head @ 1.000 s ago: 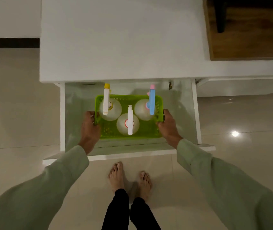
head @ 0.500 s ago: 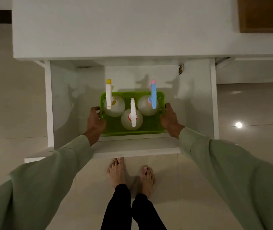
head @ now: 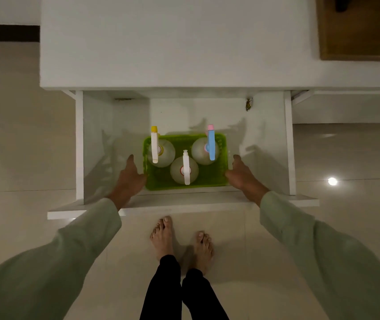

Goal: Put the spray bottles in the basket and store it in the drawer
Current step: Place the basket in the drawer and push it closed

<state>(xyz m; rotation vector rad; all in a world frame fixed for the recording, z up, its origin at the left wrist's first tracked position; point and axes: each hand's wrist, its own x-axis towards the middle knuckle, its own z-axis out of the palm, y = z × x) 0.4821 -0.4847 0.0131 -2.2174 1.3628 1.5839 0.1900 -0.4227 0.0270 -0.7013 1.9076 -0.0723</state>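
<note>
Head view, one item set: green basket (head: 185,181) at frame centre, resting on the floor of the open white drawer (head: 289,144), near its front edge. Contents: three spray bottles, yellow-tipped (head: 161,153), white-tipped (head: 184,170), blue-topped (head: 205,151), all upright. Left hand (head: 130,179) and right hand (head: 242,175) flank the basket, fingers spread, at most brushing its sides, gripping nothing. Loading and placing look done; closing the drawer remains.

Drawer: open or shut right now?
Open. The drawer is pulled out from the cabinet, its inside exposed, with the basket resting inside.
</note>
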